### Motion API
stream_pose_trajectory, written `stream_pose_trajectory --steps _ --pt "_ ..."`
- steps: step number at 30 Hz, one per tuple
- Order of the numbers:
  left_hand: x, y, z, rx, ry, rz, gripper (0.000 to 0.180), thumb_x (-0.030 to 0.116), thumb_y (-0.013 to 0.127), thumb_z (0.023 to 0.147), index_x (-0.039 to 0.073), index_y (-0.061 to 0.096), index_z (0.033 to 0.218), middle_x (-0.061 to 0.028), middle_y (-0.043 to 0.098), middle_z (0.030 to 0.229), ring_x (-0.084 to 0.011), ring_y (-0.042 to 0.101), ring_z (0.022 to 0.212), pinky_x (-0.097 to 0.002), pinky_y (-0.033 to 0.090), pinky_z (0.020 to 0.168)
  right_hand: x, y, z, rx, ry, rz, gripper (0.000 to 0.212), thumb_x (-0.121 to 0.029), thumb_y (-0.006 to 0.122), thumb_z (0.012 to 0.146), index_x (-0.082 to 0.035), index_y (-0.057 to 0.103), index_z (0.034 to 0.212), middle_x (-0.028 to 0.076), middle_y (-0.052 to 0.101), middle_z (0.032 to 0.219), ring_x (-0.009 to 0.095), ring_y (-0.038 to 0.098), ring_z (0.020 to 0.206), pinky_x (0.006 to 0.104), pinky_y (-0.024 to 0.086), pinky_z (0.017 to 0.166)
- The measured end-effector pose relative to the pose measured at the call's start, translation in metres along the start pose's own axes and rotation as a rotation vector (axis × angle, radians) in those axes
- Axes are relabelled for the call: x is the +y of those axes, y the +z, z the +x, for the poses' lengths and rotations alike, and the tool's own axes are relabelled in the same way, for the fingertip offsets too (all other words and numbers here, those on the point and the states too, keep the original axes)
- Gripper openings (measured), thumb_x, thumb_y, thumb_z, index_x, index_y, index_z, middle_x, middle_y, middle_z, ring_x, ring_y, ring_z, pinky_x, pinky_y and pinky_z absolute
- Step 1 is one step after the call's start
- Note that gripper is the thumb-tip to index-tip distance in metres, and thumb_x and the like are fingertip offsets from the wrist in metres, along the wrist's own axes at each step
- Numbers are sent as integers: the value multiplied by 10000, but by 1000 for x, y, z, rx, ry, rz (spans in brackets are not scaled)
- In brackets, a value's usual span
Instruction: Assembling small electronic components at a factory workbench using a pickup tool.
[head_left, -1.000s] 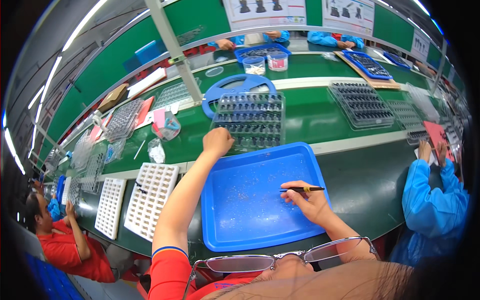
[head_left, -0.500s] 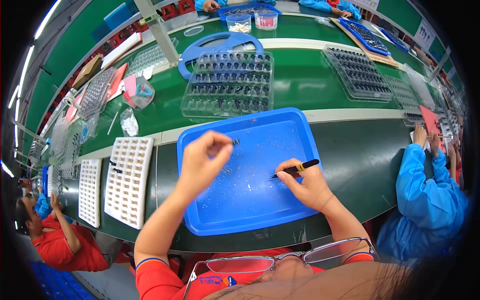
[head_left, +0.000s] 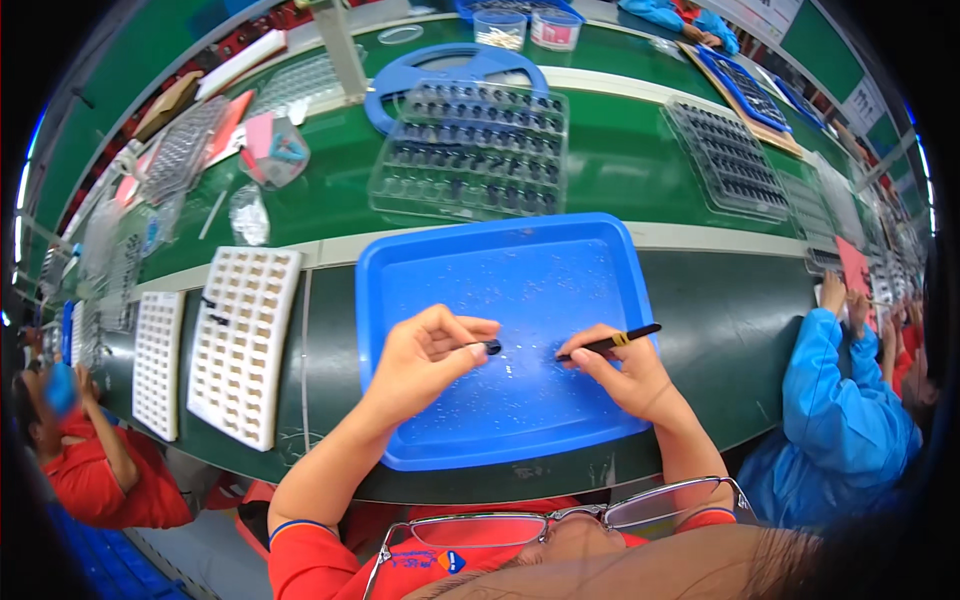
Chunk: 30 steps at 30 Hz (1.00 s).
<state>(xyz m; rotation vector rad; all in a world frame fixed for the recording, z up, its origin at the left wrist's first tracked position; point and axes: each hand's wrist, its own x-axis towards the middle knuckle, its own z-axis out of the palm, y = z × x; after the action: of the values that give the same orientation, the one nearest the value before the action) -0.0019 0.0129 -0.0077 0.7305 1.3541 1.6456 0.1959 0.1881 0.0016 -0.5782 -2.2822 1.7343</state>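
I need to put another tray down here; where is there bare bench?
Bare dark bench lies right of the blue plastic tray, up to a blue-sleeved co-worker. A narrow strip separates it from the white grid tray. The green shelf behind is crowded with clear blister trays.

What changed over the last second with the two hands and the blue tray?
The left hand drew back from the clear compartment tray to over the blue tray and now pinches a small dark part. The right hand kept holding its thin black tool, tip near the part. The white grid trays stayed put.
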Motion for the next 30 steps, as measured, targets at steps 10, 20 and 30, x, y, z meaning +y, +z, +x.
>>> stream_pose_trajectory --steps 10,20,30 --pt "5 7 -4 9 -48 116 139 -10 653 846 -18 543 930 -177 678 948 -181 676 866 -272 570 726 7 -2 2 118 -70 -136 117 -67 599 899 20 643 963 123 669 828 195 669 750 295 519 689" --pt "4 8 -7 22 53 464 127 30 677 849 -21 636 958 -98 695 897 -112 663 818 -225 533 721 4 -6 2 99 -18 -127 134 -95 582 917 16 638 968 87 670 867 148 655 815 262 506 735" --pt "7 6 -3 32 -62 222 91 54 617 899 3 583 967 -143 687 952 -137 659 849 -223 518 614 9 -7 2 38 5 -277 141 -107 593 915 18 655 938 98 684 834 168 672 766 283 528 710"
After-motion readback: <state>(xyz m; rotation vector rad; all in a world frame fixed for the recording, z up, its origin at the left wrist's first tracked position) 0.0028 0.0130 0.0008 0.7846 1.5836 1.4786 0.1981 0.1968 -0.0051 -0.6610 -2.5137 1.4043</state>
